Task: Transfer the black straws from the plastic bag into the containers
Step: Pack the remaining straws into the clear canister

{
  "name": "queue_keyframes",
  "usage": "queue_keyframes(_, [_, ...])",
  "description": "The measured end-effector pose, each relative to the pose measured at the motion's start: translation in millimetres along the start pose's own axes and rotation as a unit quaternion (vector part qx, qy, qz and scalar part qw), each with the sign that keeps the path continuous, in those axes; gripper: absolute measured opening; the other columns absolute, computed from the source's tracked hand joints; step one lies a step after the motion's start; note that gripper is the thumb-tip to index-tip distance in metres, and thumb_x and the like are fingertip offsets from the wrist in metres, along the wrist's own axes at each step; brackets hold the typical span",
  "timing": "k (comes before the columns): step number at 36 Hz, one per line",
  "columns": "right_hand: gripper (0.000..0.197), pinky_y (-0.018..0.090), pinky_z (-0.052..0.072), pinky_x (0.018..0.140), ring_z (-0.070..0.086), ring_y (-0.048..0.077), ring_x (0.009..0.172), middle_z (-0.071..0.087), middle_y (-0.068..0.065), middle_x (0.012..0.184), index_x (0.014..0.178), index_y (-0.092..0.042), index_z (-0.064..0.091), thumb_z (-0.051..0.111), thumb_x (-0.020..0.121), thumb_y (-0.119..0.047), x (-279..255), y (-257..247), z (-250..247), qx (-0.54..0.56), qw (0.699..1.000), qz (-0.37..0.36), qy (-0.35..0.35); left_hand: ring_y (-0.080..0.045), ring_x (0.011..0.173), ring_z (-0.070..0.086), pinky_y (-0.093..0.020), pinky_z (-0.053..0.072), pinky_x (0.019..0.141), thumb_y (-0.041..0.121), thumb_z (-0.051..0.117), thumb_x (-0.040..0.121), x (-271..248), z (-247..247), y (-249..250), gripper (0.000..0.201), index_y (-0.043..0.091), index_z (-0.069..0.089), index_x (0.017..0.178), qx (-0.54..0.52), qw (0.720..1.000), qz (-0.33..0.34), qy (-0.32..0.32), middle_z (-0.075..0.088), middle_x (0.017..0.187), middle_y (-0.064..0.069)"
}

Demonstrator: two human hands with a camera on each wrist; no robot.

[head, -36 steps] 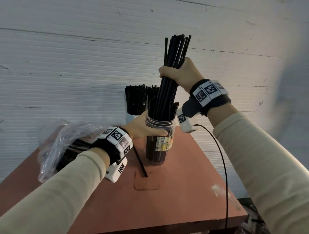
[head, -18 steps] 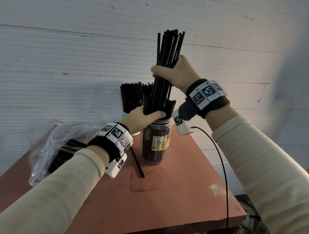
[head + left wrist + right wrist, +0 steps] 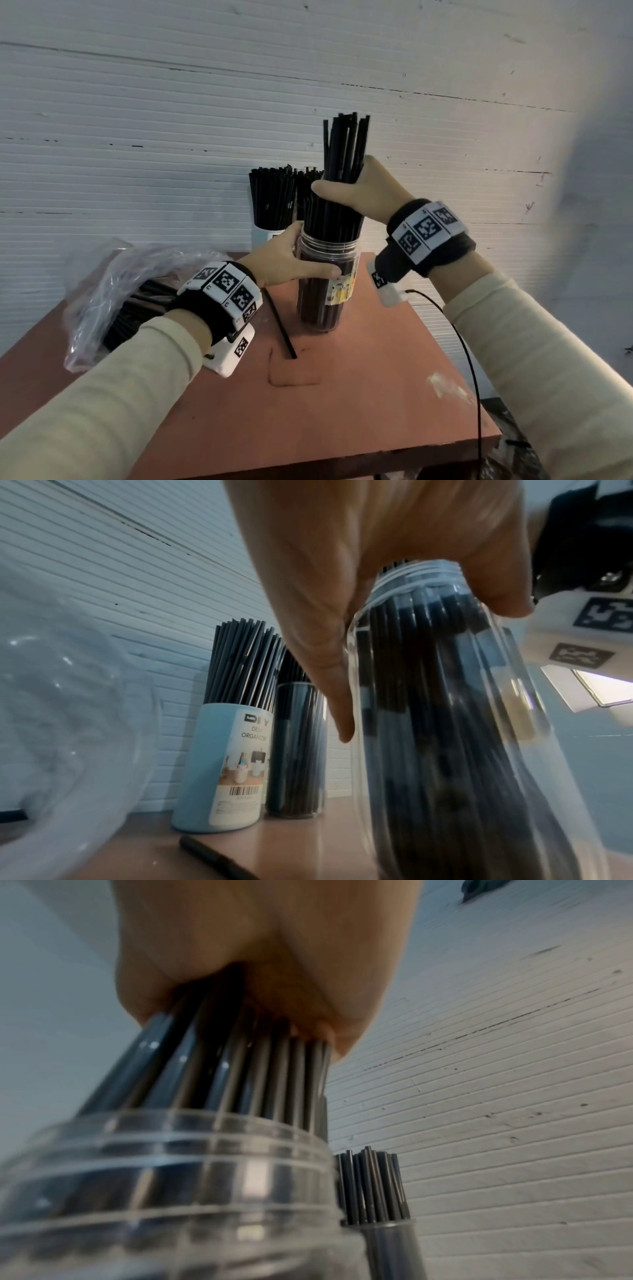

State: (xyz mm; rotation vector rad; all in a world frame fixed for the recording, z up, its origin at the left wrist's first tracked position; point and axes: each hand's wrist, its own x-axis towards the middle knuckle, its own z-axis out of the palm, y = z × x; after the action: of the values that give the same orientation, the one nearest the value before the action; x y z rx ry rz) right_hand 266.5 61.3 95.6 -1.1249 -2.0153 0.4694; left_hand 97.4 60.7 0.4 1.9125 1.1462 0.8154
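A clear plastic jar [image 3: 325, 291] [image 3: 462, 737] [image 3: 171, 1191] stands on the red-brown table [image 3: 359, 394], filled with black straws. My left hand [image 3: 291, 260] [image 3: 342, 574] grips the jar just under its rim. My right hand [image 3: 356, 192] [image 3: 257, 961] holds a bundle of black straws [image 3: 344, 150] [image 3: 240, 1074] upright, with their lower ends inside the jar. A crumpled plastic bag [image 3: 113, 291] [image 3: 61, 723] with more black straws lies at the left. One loose straw [image 3: 281, 329] lies on the table beside the jar.
Behind the jar stand a pale blue organizer cup [image 3: 222, 767] [image 3: 270, 236] and a dark clear container [image 3: 296, 750], both full of straws, against the white ribbed wall. A black cable [image 3: 469, 377] hangs from my right wrist past the table's right edge.
My right hand has pushed the straw bundle downward, deeper into the jar. My left hand stays on the jar near its rim.
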Motion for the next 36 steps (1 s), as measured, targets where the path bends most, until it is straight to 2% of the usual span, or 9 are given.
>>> queue_keyframes(3, [0.026,0.012,0.048,0.062,0.066,0.003,0.073,0.068,-0.001,0.08,0.085,-0.011,0.063,0.071,0.085,-0.036,-8,1,0,-0.003,1.0,-0.017,0.008,0.001,0.115,0.059,-0.034,0.044,0.107,0.05,0.09,0.058,0,3,-6,0.097,0.031,0.041,0.14,-0.017,1.0,-0.006,-0.001,0.064,0.124,0.015])
queue_keyframes(6, [0.046,0.013,0.047,0.076,0.06,0.006,0.092,0.062,0.005,0.105,0.108,-0.011,0.056,0.073,0.081,-0.044,-11,5,-1,-0.035,0.998,-0.043,0.021,0.0,0.117,0.058,-0.038,0.044,0.108,0.059,0.086,0.054,-1,6,-7,0.101,0.036,0.039,0.141,-0.018,1.0,0.0,0.005,0.063,0.126,0.017])
queue_keyframes(8, [0.07,0.022,0.042,0.094,0.05,0.009,0.117,0.049,0.001,0.128,0.129,-0.02,0.041,0.075,0.077,-0.051,-11,9,0,-0.037,0.997,-0.047,0.052,0.0,0.117,0.058,-0.038,0.043,0.108,0.06,0.086,0.054,-2,7,-5,0.102,0.036,0.039,0.141,-0.017,1.0,0.0,0.011,0.063,0.126,0.017])
queue_keyframes(11, [0.101,0.028,0.027,0.112,0.026,0.016,0.141,0.022,0.006,0.153,0.151,-0.016,0.009,0.073,0.079,-0.048,-12,8,0,-0.023,0.988,-0.086,0.129,-0.001,0.118,0.057,-0.038,0.043,0.108,0.057,0.086,0.059,-3,8,-3,0.099,0.033,0.038,0.142,-0.006,1.0,-0.001,0.017,0.061,0.127,0.018])
queue_keyframes(15, [0.066,0.024,0.027,0.114,0.033,0.018,0.138,0.033,0.01,0.149,0.149,-0.006,0.029,0.057,0.094,-0.031,-7,-6,-2,-0.105,0.956,-0.179,0.205,-0.005,0.117,0.057,-0.038,0.044,0.107,0.064,0.082,0.055,-4,12,0,0.104,0.031,0.037,0.143,0.015,0.999,-0.008,0.035,0.06,0.128,0.016])
queue_keyframes(20, [0.03,-0.001,0.031,0.093,0.057,0.015,0.111,0.059,0.009,0.123,0.122,-0.002,0.062,0.051,0.095,-0.012,-9,-3,12,-0.147,0.944,-0.202,0.217,-0.009,0.118,0.055,-0.033,0.042,0.104,0.053,0.083,0.067,-6,18,2,0.091,0.027,0.038,0.142,0.024,0.998,-0.01,0.065,0.058,0.127,0.013])
queue_keyframes(28, [0.034,0.001,0.034,0.088,0.056,0.01,0.106,0.061,0.005,0.121,0.129,-0.008,0.057,0.052,0.097,-0.017,-38,11,27,-0.128,0.956,-0.156,0.211,-0.004,0.107,0.058,-0.024,0.043,0.097,0.041,0.085,0.069,-7,23,4,0.08,0.022,0.045,0.135,-0.001,0.996,-0.009,0.085,0.061,0.111,0.019])
queue_keyframes(32, [0.037,0.026,0.042,0.101,0.054,0.017,0.117,0.058,0.006,0.127,0.13,-0.008,0.057,0.054,0.095,-0.022,-37,3,22,-0.146,0.952,-0.162,0.215,-0.007,0.112,0.057,-0.026,0.041,0.099,0.045,0.085,0.068,-6,23,4,0.084,0.022,0.043,0.138,0.007,0.996,-0.014,0.084,0.061,0.118,0.013])
queue_keyframes(36, [0.042,0.019,0.025,0.11,0.039,0.02,0.137,0.045,0.006,0.145,0.137,-0.009,0.05,0.051,0.097,-0.019,-26,-2,18,-0.189,0.949,-0.165,0.193,-0.009,0.114,0.056,-0.027,0.04,0.101,0.042,0.085,0.069,-5,22,4,0.085,0.021,0.041,0.139,0.013,0.997,-0.016,0.08,0.06,0.118,0.012])
